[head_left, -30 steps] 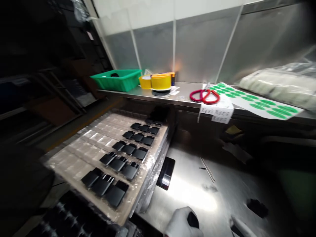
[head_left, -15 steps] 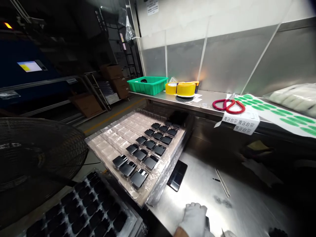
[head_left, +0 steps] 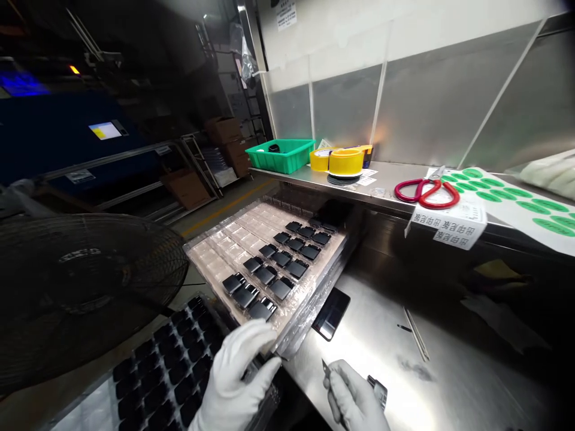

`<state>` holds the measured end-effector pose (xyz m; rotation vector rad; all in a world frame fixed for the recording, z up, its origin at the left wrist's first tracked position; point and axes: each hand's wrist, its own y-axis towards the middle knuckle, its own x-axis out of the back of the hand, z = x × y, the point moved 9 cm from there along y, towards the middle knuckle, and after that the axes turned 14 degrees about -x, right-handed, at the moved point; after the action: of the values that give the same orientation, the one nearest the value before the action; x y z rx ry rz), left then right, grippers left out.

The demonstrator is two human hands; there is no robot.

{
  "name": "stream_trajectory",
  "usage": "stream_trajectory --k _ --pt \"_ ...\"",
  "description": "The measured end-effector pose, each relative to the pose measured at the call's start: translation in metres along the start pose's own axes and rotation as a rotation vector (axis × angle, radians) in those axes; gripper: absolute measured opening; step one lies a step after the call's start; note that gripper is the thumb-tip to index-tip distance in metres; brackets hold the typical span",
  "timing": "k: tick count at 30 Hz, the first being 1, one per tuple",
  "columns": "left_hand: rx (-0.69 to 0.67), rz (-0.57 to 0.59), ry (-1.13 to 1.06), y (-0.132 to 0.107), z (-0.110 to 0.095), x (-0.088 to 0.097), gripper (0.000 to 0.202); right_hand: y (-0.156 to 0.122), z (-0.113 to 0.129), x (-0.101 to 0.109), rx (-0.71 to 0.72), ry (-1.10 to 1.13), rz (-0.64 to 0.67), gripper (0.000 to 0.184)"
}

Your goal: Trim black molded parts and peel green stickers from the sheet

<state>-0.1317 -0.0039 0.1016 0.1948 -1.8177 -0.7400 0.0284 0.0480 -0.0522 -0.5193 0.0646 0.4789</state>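
My left hand (head_left: 236,377), in a white glove, hovers by the near corner of the clear plastic tray (head_left: 211,254). Its fingers are curved and apart, and I see nothing between them. Rows of black square parts (head_left: 266,275) fill the tray's right side; the pockets on its left are bare. My right hand (head_left: 353,395), gloved too, pinches a small pointed blade (head_left: 326,367) above the steel table. Just right of that hand is another black part (head_left: 378,392), partly hidden by the glove; whether they touch I cannot tell.
A second tray of black parts (head_left: 173,359) lies lower left, beside a fan (head_left: 90,299). On the table are a phone (head_left: 331,314) and thin sticks (head_left: 417,334). The shelf carries a green bin (head_left: 283,157), yellow tape (head_left: 345,162), red-handled scissors (head_left: 438,196) and green label sheets (head_left: 516,200).
My left hand has moved left from the table to the tray's near corner. My right hand, barely visible at the bottom edge before, has come up into view with the blade. The view has shifted left.
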Motion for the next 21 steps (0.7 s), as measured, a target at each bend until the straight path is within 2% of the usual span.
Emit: stream_trajectory --k 3,6,8,11,16,21 --pt "-0.067 0.117 0.084 0.017 0.034 -0.009 0.06 0.02 0.029 -0.025 0.118 -0.106 -0.026 0.039" --pt "-0.157 0.229 -0.03 0.019 0.061 -0.029 0.08 0.041 0.048 -0.053 0.184 -0.193 -0.019 0.037" --pt "-0.246 0.246 -0.115 0.019 0.07 -0.035 0.08 0.051 0.052 -0.067 0.179 -0.239 -0.026 0.036" --pt "-0.341 0.22 -0.181 0.019 0.075 -0.035 0.074 0.059 0.056 -0.081 0.178 -0.292 -0.034 0.034" --pt "-0.342 0.247 -0.182 0.022 0.08 -0.035 0.076 0.061 0.054 -0.09 0.114 -0.338 -0.022 0.034" --pt "-0.392 0.245 -0.166 0.022 0.081 -0.039 0.073 0.058 0.03 -0.071 -0.09 -0.357 -0.226 0.037"
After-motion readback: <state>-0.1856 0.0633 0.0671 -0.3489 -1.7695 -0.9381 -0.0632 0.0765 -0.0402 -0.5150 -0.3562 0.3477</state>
